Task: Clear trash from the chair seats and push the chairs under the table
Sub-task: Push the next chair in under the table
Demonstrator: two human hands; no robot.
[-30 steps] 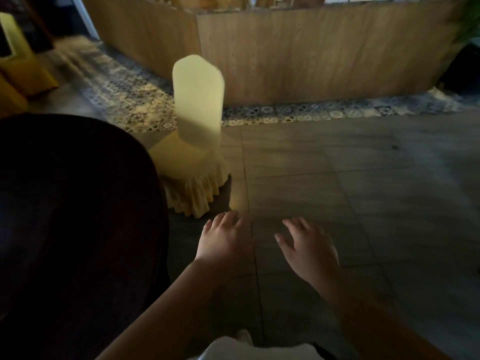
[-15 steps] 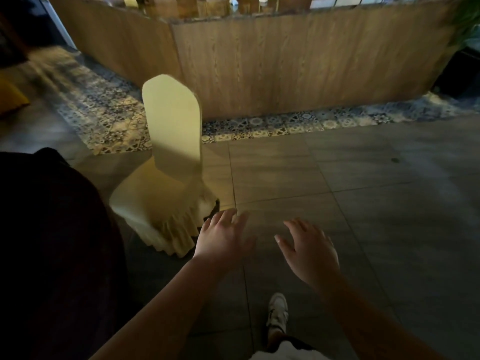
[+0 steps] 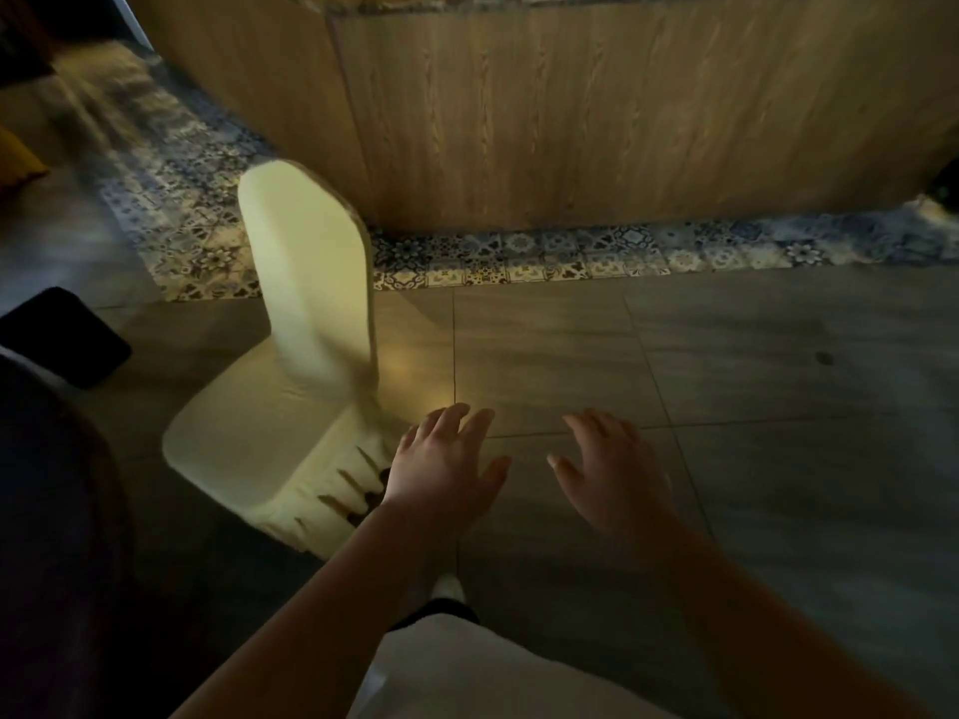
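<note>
Head view: both hands spread, holding nothing; chair (image 3: 290,407) seat bare.

Chair (image 3: 270,448) left of both hands, table (image 3: 57,511) further left

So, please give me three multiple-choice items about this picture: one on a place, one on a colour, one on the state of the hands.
1. Where does the covered chair stand relative to the hands?
A. to their left
B. to their right
C. behind the wooden wall

2. What colour is the chair cover?
A. red
B. pale yellow
C. black

3. What are the left hand and right hand doing?
A. gripping the chair back
B. holding trash
C. open, holding nothing

Answers: A, the chair is left of both hands; B, the cloth looks pale yellow; C, fingers are spread over the floor.
</note>
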